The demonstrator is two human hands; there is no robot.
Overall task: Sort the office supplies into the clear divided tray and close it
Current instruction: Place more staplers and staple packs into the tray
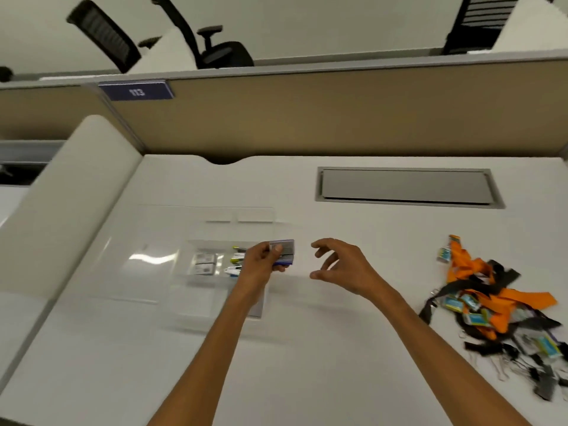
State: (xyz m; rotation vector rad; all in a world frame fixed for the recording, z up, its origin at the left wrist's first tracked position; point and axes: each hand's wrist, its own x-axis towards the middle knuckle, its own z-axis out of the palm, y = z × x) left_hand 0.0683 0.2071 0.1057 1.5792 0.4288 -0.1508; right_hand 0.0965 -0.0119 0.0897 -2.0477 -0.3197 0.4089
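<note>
The clear divided tray lies open on the white desk, its transparent lid folded back to the left. Small grey boxes and yellow-capped items sit in its compartments. My left hand holds a small blue and grey box above the tray's right edge. Just right of that box, my right hand hovers over the desk with fingers spread and nothing in it.
A tangled pile of orange and black lanyards with badge holders and binder clips lies at the right. A grey cable hatch is set into the desk behind. A beige partition bounds the far edge; a white divider stands left.
</note>
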